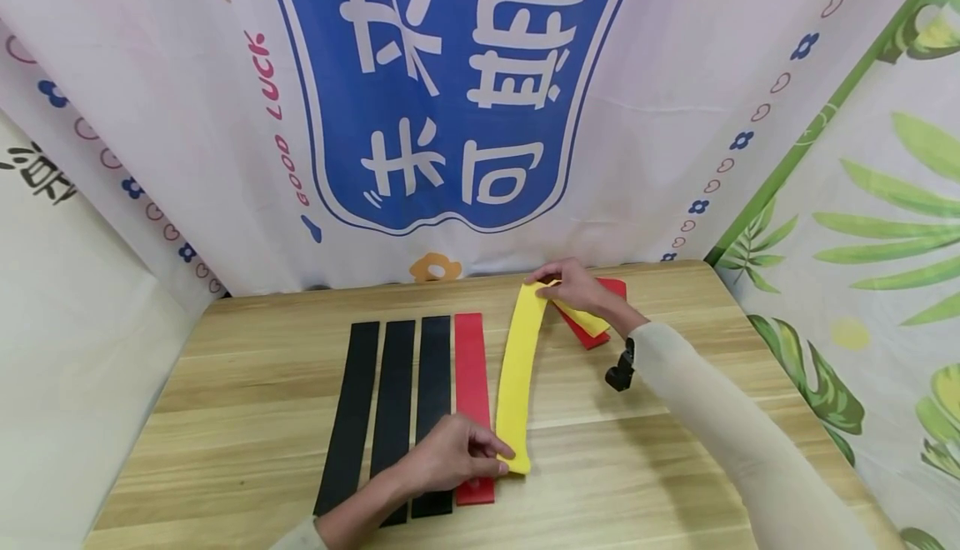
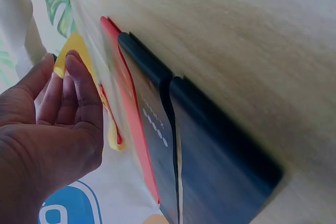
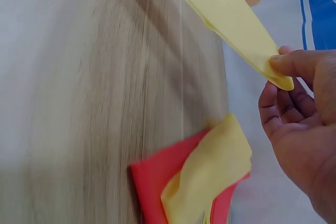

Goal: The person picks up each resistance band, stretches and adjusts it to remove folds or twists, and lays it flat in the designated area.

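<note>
A flat yellow resistance band (image 1: 517, 375) is stretched lengthwise between the two hands, just right of a red band (image 1: 471, 367). My left hand (image 1: 450, 454) pinches its near end between thumb and fingers, above the red band's lower part. At the far end, my right hand (image 1: 573, 285) pinches the band between thumb and fingertips. In the right wrist view the yellow band (image 3: 226, 19) appears raised off the table. Beneath the right hand lie another yellow band (image 3: 210, 177) and more red band material (image 3: 157, 182), loosely folded.
Left of the red band, several dark bands (image 1: 393, 417) lie side by side with narrow gaps. The wooden table (image 1: 240, 400) meets a printed curtain (image 1: 637, 158) at its back edge. A small black device (image 1: 620, 373) is at the right wrist.
</note>
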A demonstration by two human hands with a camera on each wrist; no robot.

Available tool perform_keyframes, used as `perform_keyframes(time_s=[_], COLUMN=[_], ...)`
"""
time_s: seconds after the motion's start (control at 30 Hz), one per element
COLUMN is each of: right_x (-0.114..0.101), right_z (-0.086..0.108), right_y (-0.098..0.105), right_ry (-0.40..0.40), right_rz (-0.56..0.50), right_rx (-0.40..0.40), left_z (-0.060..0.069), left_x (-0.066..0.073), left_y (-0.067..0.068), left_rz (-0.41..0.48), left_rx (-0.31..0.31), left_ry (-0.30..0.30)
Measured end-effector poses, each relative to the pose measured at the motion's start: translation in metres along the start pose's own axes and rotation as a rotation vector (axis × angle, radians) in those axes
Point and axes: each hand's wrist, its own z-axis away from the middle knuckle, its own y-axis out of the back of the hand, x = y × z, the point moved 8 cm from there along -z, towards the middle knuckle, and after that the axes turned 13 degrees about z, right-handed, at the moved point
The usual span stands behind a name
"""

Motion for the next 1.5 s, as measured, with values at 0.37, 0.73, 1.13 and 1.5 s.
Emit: perform_keyframes(time_s=[0.37,0.73,1.13,1.5], right_x=[-0.010,-0.017,-0.017,-0.014], right_z=[-0.016,-0.025,-0.030,-0.033], right_y=[-0.030,-0.051,-0.067,-0.072], right_ry=[0.016,0.063,0.086,0.080], right_rz=[0.005,0.026,0.072,0.070], right_rx=[-0.062,-0.079,-0.115,-0.116], left_z=[0.000,-0.038,-0.004,-0.005], left_x=[-0.005,-0.079,-0.006,-0.009], left_y=[-0.004,0.006,-0.014,-0.022], left_rz=[0.013,0.060,0.023,0.040], left_rx=[-0.020,-0.104,-0.125,-0.081], left_ry=[0.047,-0.075,-0.056,-0.005])
